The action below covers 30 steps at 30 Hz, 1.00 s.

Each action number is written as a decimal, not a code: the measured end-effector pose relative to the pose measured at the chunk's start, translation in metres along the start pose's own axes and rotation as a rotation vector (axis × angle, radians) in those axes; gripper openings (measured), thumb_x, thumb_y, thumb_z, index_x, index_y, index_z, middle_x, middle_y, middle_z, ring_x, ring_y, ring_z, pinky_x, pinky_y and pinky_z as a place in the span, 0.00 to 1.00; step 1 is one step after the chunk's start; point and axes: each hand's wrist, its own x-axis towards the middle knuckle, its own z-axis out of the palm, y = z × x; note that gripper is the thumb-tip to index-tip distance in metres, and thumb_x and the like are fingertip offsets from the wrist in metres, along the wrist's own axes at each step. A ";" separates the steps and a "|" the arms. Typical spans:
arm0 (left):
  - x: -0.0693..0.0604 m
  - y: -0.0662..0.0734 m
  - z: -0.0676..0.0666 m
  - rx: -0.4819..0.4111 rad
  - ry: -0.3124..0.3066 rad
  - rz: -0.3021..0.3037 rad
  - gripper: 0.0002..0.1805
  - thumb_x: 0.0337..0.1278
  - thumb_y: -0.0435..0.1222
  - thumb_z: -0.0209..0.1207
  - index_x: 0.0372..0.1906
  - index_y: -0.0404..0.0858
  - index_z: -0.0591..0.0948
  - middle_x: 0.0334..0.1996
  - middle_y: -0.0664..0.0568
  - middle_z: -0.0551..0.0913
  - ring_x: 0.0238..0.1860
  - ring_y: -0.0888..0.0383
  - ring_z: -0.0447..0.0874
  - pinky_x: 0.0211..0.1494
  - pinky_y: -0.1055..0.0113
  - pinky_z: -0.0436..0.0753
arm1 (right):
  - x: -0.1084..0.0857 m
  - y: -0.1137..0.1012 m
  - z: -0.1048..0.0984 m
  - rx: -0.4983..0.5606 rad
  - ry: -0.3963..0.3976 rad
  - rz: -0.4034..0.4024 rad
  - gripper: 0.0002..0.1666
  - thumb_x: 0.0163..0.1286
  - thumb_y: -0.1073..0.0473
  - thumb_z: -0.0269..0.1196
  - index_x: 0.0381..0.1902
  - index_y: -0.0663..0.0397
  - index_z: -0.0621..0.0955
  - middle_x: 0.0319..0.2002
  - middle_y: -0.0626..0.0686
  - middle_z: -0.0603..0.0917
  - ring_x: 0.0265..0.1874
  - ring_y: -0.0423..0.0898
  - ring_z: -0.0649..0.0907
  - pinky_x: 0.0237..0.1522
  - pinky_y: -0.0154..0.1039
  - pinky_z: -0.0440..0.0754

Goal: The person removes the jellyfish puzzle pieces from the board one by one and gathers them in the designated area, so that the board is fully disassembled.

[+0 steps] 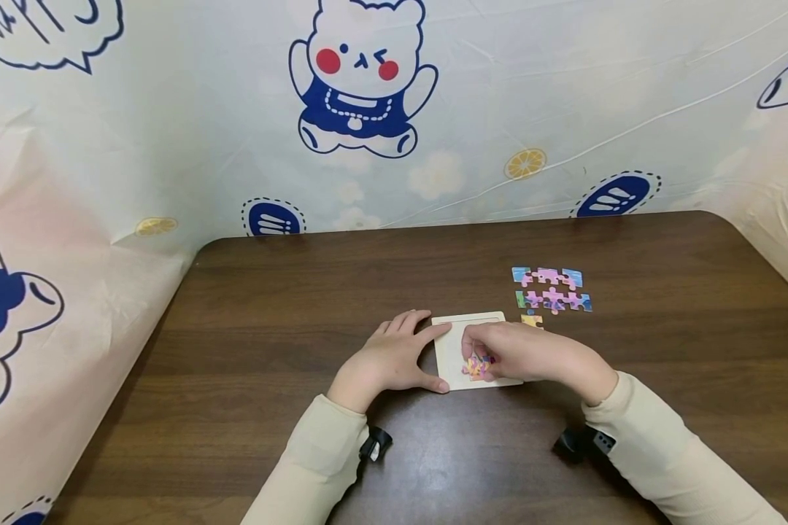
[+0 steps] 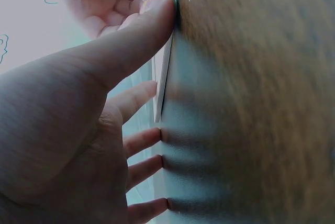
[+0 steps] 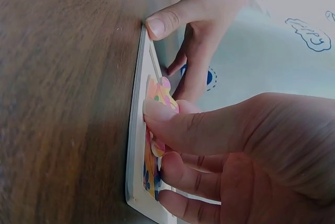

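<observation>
A pale, shallow puzzle frame (image 1: 452, 346) lies flat on the brown table. My left hand (image 1: 389, 359) is spread at its left side, thumb and index finger touching the edge while the other fingertips rest on the table. Over the frame's right part, my right hand (image 1: 514, 351) pinches a pink-and-yellow puzzle piece (image 3: 168, 96) between thumb and fingers. Other colourful pieces (image 3: 149, 174) lie in the frame beneath that hand, partly hidden by it. In the head view, pink and yellow pieces (image 1: 476, 367) show at the right fingertips.
Beyond the right hand lie two rows of joined puzzle pieces, a far row (image 1: 548, 276) and a nearer row (image 1: 554, 300). A yellow piece (image 1: 532, 320) sits close to the right wrist. The wooden table (image 1: 269, 328) meets a printed cloth (image 1: 203, 146) at the back.
</observation>
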 end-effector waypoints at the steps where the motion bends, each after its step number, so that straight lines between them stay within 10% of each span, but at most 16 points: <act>1: 0.000 0.000 0.000 0.001 -0.002 -0.002 0.49 0.49 0.60 0.69 0.77 0.57 0.61 0.77 0.50 0.53 0.77 0.48 0.46 0.75 0.49 0.53 | 0.000 -0.001 0.000 -0.006 0.001 0.003 0.17 0.58 0.72 0.71 0.36 0.49 0.76 0.26 0.44 0.72 0.25 0.38 0.71 0.28 0.33 0.70; 30: 0.000 0.001 -0.001 0.014 -0.012 -0.007 0.50 0.50 0.62 0.68 0.77 0.57 0.60 0.77 0.51 0.51 0.77 0.49 0.46 0.75 0.50 0.53 | -0.004 -0.003 -0.012 0.072 -0.021 0.020 0.12 0.62 0.67 0.70 0.36 0.49 0.78 0.24 0.43 0.76 0.23 0.38 0.73 0.25 0.34 0.73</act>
